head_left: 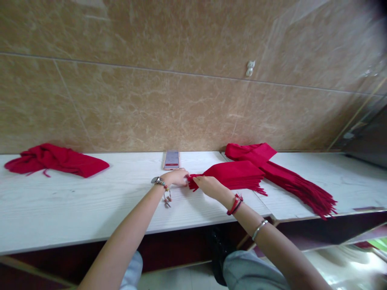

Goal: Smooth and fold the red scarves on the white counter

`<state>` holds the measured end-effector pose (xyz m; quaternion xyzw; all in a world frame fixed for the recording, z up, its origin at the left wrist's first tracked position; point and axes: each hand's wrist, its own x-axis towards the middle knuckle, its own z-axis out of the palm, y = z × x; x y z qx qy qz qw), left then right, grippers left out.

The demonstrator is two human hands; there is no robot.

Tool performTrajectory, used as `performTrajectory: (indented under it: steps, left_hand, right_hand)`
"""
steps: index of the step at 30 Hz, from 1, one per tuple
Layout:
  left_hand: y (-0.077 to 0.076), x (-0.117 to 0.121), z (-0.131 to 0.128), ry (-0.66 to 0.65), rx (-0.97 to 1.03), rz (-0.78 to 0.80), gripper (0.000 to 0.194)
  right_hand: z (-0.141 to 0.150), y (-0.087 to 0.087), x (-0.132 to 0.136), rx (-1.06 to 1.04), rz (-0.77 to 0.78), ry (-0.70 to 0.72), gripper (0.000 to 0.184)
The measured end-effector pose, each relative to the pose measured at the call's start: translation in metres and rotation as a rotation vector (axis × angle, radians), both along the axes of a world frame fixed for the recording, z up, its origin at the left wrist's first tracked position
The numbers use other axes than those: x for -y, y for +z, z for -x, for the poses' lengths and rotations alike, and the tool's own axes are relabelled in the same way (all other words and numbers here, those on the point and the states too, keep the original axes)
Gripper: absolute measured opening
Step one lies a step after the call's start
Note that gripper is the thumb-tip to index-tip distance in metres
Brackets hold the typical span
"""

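Behind everything, a brown marbled wall (151,108) rises from the far edge of a white tabletop (75,209), which carries the whole weight of the cloth and leaves both hands free for the fringe. On the right, a long red cloth (281,175) loops near the wall and trails its tassels toward the near edge; lying off to that side, it seems placed to leave working room in the middle. Well apart on the far left, a crumpled red cloth (57,161) lies in a loose heap, apparently just set aside.

Between them, right of centre, is the folded red cloth (232,175), laid flat in layers, fringe showing at both ends. Its right end meets the long cloth; whether it overlaps that cloth is hard to tell.

The right hand (211,187) is nearly closed, thumb and fingers pinching the fringe (195,184) at the folded cloth's left end, probably to keep the strands together. The left hand (177,177) faces it from the left with bent fingers at the strand tips; whether it grips them or merely touches them cannot be told.

A phone (172,160) lies just beyond the left hand, near the wall, perhaps put there to stay visible yet clear of the cloth. Smallest is a pale figurine (250,68) on the wall.
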<state>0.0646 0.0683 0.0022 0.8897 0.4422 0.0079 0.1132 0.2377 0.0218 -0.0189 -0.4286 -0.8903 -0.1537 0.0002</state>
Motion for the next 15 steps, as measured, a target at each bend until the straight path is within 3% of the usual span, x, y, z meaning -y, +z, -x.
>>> performTrajectory:
  steps: [5,7,10,15]
  left_hand:
    - [-0.010,-0.009,-0.002,0.096,0.064,-0.033,0.041]
    - [-0.014,-0.012,-0.005,0.104,0.085,-0.047,0.036]
    - [-0.017,-0.015,-0.007,0.080,0.126,-0.051,0.018]
    - [-0.020,-0.019,-0.007,0.061,0.208,0.007,0.018]
  right_hand:
    - [0.005,0.006,-0.001,0.001,-0.080,0.032,0.025]
    - [0.006,0.007,-0.002,-0.030,-0.131,0.032,0.029]
    - [0.008,0.007,-0.004,-0.050,-0.034,-0.049,0.036]
    - [0.013,0.007,-0.008,-0.068,0.077,-0.131,0.027]
